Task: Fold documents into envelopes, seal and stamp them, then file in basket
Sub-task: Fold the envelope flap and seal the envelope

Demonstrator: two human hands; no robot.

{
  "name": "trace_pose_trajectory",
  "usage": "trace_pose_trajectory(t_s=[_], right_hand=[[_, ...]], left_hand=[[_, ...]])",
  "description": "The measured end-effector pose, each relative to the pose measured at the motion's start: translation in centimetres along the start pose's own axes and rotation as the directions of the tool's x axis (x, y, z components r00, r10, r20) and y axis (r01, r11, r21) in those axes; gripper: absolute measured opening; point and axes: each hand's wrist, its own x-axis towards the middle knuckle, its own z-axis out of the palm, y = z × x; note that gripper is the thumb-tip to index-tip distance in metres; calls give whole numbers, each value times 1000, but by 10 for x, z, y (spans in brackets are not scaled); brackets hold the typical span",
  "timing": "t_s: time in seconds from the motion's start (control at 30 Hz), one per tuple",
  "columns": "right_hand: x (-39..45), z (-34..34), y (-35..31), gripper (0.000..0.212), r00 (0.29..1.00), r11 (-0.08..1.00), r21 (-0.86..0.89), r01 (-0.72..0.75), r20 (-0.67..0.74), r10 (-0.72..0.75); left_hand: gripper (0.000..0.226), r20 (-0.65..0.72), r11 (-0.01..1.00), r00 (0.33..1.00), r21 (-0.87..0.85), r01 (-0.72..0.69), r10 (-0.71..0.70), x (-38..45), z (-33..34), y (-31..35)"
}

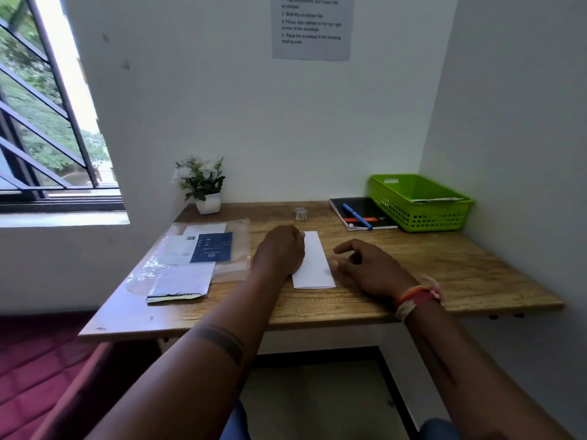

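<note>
While the left hand presses flat on the folded document, the right hand hovers loose-fingered beside it, gripping nothing; creasing looks done, so next an envelope.

We found bare wood on the counter right of the right hand, reaching to the side wall. The front strip near the edge also lay free. At the back right, a green basket filled the corner, with a black notebook and blue pen just beside it. A small clear jar stood alone at the back middle. A potted plant blocked the back left corner. Plastic sleeves and papers covered the left side, near the left hand. A white folded sheet lay between the hands.
</note>
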Motion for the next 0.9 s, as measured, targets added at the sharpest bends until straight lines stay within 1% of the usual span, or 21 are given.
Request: trace_pose_trajectory(t_s=[0.07,0.13,0.17,0.23,0.3,0.4,0.47,0.53,0.6,0.67,0.7,0.8,0.9], right_hand=[[-6,10,-10,27,994,999,14,39,-102,-37],[-11,24,-26,22,969,986,19,168,-187,-161],[-13,32,-35,20,951,970,10,243,-199,-237],[-19,52,-61,21,918,927,-12,376,-136,-374],[-24,76,-92,27,876,876,-36,481,-34,-482],[-28,118,-130,38,813,807,-103,582,76,-577],[-29,144,-145,44,785,754,-222,618,125,-607],[-27,159,-150,42,773,717,-306,627,132,-620],[-23,164,-149,33,777,723,-303,621,113,-620],[-21,166,-147,26,763,708,-311,634,104,-638],[-21,167,-146,25,757,704,-309,639,91,-647],[-23,166,-145,22,771,753,-215,622,-5,-637],[-25,160,-146,17,802,806,-25,592,-85,-591]], left_hand=[[31,-63,999,997,-22,-38,36,-17,-11,3],[28,-145,995,984,-17,-103,99,-36,-30,-3],[26,-185,992,975,-9,-129,125,-44,-41,-10],[23,-260,991,956,28,-134,137,-63,-68,-32],[22,-322,994,942,85,-74,97,-84,-98,-60],[16,-406,996,914,92,24,15,-115,-126,-105],[13,-409,994,911,62,88,-55,-134,-134,-126],[12,-411,994,908,37,101,-77,-143,-132,-135],[12,-416,993,905,32,114,-91,-142,-130,-135],[16,-419,988,902,60,143,-105,-139,-129,-133],[17,-436,988,895,67,136,-94,-139,-128,-134],[12,-535,997,844,26,66,-42,-144,-124,-135],[20,-624,994,776,-106,40,-98,-146,-124,-131]])
